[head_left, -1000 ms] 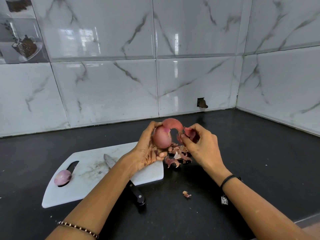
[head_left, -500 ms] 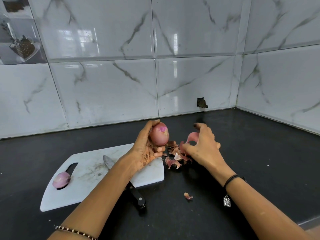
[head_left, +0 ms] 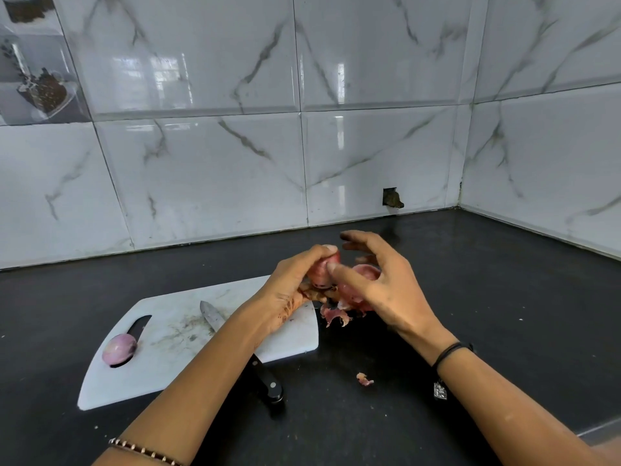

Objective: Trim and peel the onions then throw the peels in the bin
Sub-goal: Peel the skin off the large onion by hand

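The left hand [head_left: 292, 290] gripped an onion [head_left: 321, 270] above the peels [head_left: 336, 316] piled beside the board [head_left: 174, 371]. The right hand [head_left: 389, 294] hung close by, fingers spread, its thumb at the onion. The left forearm hid the middle of the knife [head_left: 213, 317]. A second onion [head_left: 119, 348] lay on the board.
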`<move>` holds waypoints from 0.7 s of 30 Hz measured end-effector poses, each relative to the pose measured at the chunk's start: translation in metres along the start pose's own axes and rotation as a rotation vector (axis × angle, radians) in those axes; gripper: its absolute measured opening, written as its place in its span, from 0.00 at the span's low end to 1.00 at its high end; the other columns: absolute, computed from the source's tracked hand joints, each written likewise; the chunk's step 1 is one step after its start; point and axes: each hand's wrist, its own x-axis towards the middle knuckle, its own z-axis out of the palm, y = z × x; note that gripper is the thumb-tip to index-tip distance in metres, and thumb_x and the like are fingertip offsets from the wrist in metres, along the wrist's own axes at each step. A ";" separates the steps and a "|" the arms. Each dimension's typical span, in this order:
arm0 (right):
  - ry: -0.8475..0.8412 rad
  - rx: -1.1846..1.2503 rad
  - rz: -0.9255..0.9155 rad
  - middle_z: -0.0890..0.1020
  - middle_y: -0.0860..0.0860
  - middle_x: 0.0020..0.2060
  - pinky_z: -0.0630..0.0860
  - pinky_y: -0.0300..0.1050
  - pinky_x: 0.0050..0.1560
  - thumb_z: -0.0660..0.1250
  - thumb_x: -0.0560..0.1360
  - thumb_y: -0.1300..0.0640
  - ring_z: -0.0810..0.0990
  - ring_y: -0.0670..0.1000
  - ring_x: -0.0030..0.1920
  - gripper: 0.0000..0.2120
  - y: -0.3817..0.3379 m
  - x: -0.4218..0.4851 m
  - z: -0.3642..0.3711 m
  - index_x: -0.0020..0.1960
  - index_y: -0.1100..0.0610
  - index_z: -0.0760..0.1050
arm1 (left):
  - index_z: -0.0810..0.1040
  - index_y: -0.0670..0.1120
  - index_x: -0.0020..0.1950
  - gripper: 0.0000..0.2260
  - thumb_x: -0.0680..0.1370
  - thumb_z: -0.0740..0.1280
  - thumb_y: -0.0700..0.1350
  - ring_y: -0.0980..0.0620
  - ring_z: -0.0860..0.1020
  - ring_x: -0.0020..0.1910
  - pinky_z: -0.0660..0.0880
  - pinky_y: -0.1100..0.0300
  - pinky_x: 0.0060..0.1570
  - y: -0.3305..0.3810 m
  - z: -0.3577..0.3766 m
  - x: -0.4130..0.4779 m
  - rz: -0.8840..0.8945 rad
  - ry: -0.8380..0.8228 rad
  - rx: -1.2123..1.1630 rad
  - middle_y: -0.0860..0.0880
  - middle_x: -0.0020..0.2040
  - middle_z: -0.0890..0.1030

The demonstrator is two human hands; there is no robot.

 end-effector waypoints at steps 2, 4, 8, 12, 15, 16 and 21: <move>-0.056 -0.021 -0.002 0.80 0.40 0.61 0.76 0.37 0.62 0.79 0.70 0.43 0.78 0.37 0.61 0.31 0.001 0.000 0.003 0.70 0.47 0.74 | 0.84 0.44 0.56 0.15 0.76 0.73 0.54 0.43 0.85 0.44 0.81 0.49 0.50 -0.001 0.001 0.000 0.013 -0.044 0.084 0.42 0.47 0.86; -0.081 -0.019 -0.006 0.81 0.40 0.61 0.76 0.37 0.63 0.80 0.68 0.43 0.79 0.38 0.61 0.34 0.000 0.000 0.002 0.70 0.47 0.75 | 0.85 0.46 0.57 0.16 0.76 0.73 0.55 0.40 0.85 0.52 0.80 0.46 0.55 -0.001 0.003 -0.002 0.020 -0.080 0.137 0.41 0.52 0.86; -0.078 -0.024 -0.015 0.83 0.39 0.57 0.77 0.37 0.62 0.82 0.66 0.44 0.81 0.37 0.58 0.31 0.000 0.000 0.001 0.67 0.47 0.78 | 0.86 0.47 0.54 0.13 0.74 0.74 0.54 0.45 0.85 0.53 0.83 0.50 0.53 -0.001 0.003 -0.003 0.052 -0.053 0.144 0.43 0.51 0.86; -0.030 -0.021 -0.018 0.84 0.41 0.55 0.78 0.34 0.59 0.79 0.70 0.46 0.82 0.38 0.56 0.26 0.004 0.001 0.002 0.66 0.48 0.78 | 0.84 0.43 0.59 0.26 0.70 0.75 0.60 0.42 0.85 0.53 0.81 0.46 0.59 -0.002 0.003 -0.002 0.080 -0.059 0.126 0.39 0.53 0.86; 0.063 0.145 0.048 0.85 0.45 0.55 0.79 0.37 0.60 0.75 0.75 0.47 0.83 0.39 0.55 0.22 0.006 0.005 -0.001 0.66 0.52 0.79 | 0.82 0.40 0.62 0.29 0.68 0.75 0.59 0.44 0.85 0.54 0.80 0.53 0.55 0.000 0.001 -0.001 0.119 -0.109 0.066 0.39 0.54 0.85; 0.089 0.205 0.072 0.86 0.46 0.54 0.79 0.38 0.60 0.73 0.76 0.46 0.84 0.40 0.55 0.20 0.006 0.005 -0.002 0.65 0.53 0.79 | 0.82 0.41 0.62 0.29 0.68 0.77 0.58 0.46 0.84 0.56 0.79 0.54 0.55 0.001 0.000 -0.001 0.147 -0.111 0.084 0.41 0.55 0.86; 0.073 0.334 0.114 0.87 0.47 0.53 0.79 0.39 0.57 0.67 0.80 0.46 0.85 0.44 0.54 0.18 0.003 0.005 -0.002 0.65 0.54 0.80 | 0.84 0.46 0.60 0.23 0.67 0.78 0.51 0.51 0.84 0.56 0.80 0.61 0.50 0.000 -0.005 0.001 0.233 -0.035 0.183 0.48 0.54 0.87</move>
